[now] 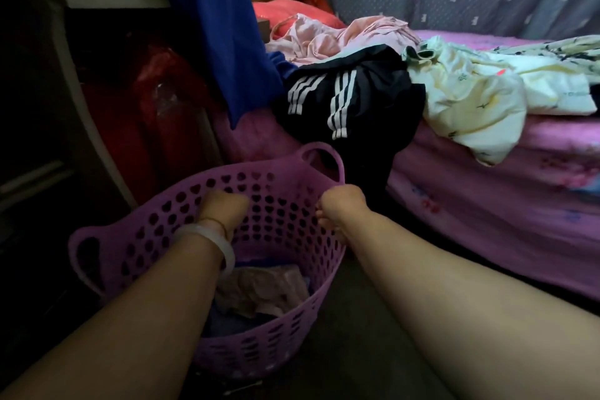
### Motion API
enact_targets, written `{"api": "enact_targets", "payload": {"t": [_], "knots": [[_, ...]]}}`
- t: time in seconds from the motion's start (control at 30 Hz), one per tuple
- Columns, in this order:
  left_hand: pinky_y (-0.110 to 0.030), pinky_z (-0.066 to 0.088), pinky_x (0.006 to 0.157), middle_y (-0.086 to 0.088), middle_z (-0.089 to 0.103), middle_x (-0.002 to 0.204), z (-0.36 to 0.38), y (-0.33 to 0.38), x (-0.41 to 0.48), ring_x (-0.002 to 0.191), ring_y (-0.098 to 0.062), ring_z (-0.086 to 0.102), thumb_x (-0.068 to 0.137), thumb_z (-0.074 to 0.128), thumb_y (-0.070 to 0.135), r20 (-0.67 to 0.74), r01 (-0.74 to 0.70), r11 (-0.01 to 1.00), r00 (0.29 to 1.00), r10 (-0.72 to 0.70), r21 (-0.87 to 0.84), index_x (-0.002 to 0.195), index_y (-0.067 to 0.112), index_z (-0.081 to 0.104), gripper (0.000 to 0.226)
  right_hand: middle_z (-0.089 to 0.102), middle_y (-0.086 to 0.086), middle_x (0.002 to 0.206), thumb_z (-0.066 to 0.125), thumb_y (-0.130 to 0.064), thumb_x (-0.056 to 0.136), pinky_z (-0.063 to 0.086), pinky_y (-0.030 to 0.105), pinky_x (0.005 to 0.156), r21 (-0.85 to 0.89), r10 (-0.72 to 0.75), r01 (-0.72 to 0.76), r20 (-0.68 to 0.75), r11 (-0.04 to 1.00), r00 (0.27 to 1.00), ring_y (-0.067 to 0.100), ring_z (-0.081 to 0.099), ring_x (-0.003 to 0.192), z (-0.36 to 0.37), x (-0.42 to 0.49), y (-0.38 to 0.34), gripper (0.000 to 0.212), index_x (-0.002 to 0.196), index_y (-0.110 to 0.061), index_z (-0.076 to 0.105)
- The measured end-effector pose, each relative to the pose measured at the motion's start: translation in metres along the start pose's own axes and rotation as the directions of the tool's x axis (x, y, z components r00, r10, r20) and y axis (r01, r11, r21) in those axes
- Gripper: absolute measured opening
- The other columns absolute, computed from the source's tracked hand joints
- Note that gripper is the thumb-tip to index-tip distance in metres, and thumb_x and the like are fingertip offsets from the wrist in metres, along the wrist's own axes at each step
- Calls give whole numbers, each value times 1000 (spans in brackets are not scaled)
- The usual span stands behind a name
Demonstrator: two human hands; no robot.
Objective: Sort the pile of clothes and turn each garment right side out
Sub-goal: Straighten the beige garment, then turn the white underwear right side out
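Your left hand (224,209) reaches into the purple basket (136,237); you cannot tell how its fingers sit. Your right hand (341,208) has fingers clamped on the basket's rim. A few clothes (259,289) lie inside. The pile of clothes (357,88) sits on the bed (487,204).

You are stretching both bare forearms forward and down. Your left hand (222,209) is curling into a loose fist, knuckles away from you. Your right hand (341,208) is closing too, fingers (321,216) bunched toward the left.
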State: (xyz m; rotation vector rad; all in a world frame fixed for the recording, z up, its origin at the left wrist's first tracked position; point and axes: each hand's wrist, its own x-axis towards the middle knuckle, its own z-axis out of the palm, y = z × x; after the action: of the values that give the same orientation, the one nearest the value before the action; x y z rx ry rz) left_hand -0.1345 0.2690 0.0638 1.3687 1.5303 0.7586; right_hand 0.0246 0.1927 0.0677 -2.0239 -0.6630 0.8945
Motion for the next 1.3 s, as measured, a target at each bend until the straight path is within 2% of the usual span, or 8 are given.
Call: {"api": "enact_targets", "payload": {"t": [0.17, 0.4, 0.5, 0.63, 0.8, 0.9, 1.0, 1.3], "knots": [[-22, 40, 60, -4, 54, 82, 51, 24, -27, 64, -18, 50, 85, 52, 3, -4, -307, 952, 952, 307, -5, 90, 17, 57, 16, 63, 16, 70, 44, 5, 87, 51, 29, 50, 382, -89, 133, -129, 914, 988, 22, 59, 52, -34, -6, -6, 22, 93, -3, 64], [-30, 53, 80, 7, 61, 86, 176, 42, -120, 84, -15, 61, 82, 52, 3, 171, -647, 762, 752, 637, 6, 96, 21, 62, 25, 64, 8, 70, 50, -3, 79, 49, 29, 46, 311, -105, 290, -495, 905, 862, 19, 59, 49, -157, 25, 98, 21, 86, -19, 61], [-33, 53, 85, 2, 60, 96, 242, 27, -149, 91, -19, 61, 82, 58, 8, 399, -595, 801, 751, 526, 65, 106, 19, 62, 27, 72, 14, 87, 49, -17, 72, 55, 36, 62, 45, 21, 0, -455, 999, 890, 36, 70, 82, -211, 66, 198, 15, 72, -22, 63], [-29, 51, 87, 1, 57, 105, 326, 3, -172, 98, -18, 59, 85, 61, 13, 553, -462, 859, 785, 280, 221, 120, 19, 56, 36, 63, 17, 119, 46, -11, 93, 48, 29, 77, -135, 253, -311, -333, 941, 909, 33, 58, 114, -250, 75, 305, 31, 117, -1, 63], [-23, 48, 78, 5, 51, 92, 403, -29, -193, 90, -15, 57, 85, 60, 13, 597, -309, 899, 800, 69, 310, 125, 18, 53, 41, 30, 14, 151, 51, -24, 92, 36, 38, 105, -251, 356, -423, -273, 871, 894, 33, 37, 133, -271, 100, 378, 59, 147, -22, 32], [-21, 44, 74, 3, 56, 94, 438, -41, -204, 80, -9, 53, 86, 59, 10, 595, -232, 918, 804, -6, 323, 125, 16, 52, 40, 1, 8, 160, 70, -48, 76, 28, 41, 113, -369, 391, -394, -85, 842, 916, 32, 19, 144, -276, 110, 407, 106, 152, -31, -2], [-22, 45, 76, 2, 57, 94, 451, -55, -211, 85, -11, 54, 88, 58, 12, 586, -157, 926, 806, -81, 344, 122, 16, 53, 35, 11, 7, 158, 72, -65, 58, 33, 38, 111, -502, 365, -318, -7, 804, 931, 27, 27, 142, -271, 105, 424, 129, 151, -31, -10], [-23, 50, 73, -5, 58, 118, 435, -71, -205, 98, -15, 60, 86, 62, 9, 432, 77, 935, 871, -232, 347, 126, 25, 49, 45, 20, 16, 151, 48, -52, 88, 16, 53, 109, -914, -5, 232, 245, 334, 970, 37, 19, 137, -213, 86, 413, 57, 138, -25, 43]]}}
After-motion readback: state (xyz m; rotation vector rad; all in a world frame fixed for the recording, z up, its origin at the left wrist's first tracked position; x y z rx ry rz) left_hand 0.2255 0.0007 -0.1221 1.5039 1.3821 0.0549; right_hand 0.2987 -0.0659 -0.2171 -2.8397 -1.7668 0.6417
